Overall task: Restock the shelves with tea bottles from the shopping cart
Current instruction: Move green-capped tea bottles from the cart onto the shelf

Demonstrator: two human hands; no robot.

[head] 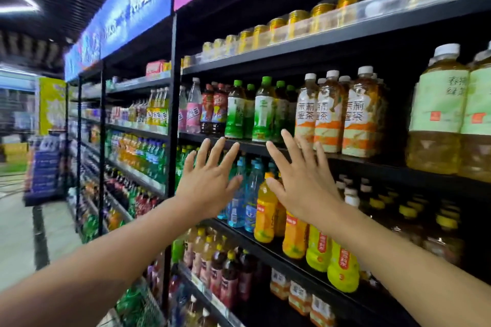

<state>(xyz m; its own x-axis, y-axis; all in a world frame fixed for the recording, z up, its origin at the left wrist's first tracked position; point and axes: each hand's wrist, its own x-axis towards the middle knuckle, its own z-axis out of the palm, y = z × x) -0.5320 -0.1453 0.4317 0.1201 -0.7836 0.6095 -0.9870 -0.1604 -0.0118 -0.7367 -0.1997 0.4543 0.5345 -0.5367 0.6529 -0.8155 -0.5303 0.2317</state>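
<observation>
- Tea bottles (342,111) with white caps and orange-and-white labels stand in a full row on the shelf (372,160), just above and to the right of the right hand (305,180).
- Left hand (210,180) is spread flat with straight fingers and holds nothing; it is raised in front of the shelf edge, near the blue water bottles (244,194).
- Right hand is likewise spread flat and holds nothing; its fingertips reach up close to the lowest part of the tea bottles, but I cannot tell if they touch.
- Cart (143,302): only a piece of wire mesh shows low down, below the left forearm, with something green inside; I cannot tell if tea bottles are left in it.
- Progress, as my judgement: the tea row looks well filled, so some stocking seems done. No bottle is in either hand, so the next bottle would have to come from the cart.
- Writing: the tea labels carry large Chinese characters that look like 茉莉蜜茶 (jasmine honey tea).
- Big pale-green bottles (441,114), far right of the right hand, show 春 and 绿; the rest is cut off.
- Green bottles (261,111), above the gap between the hands, have labels too blurred to read.
- Yellow and orange bottles (318,247) under the right wrist have red labels that I cannot read.
- Gold cans (300,22) stand on the top shelf.
</observation>
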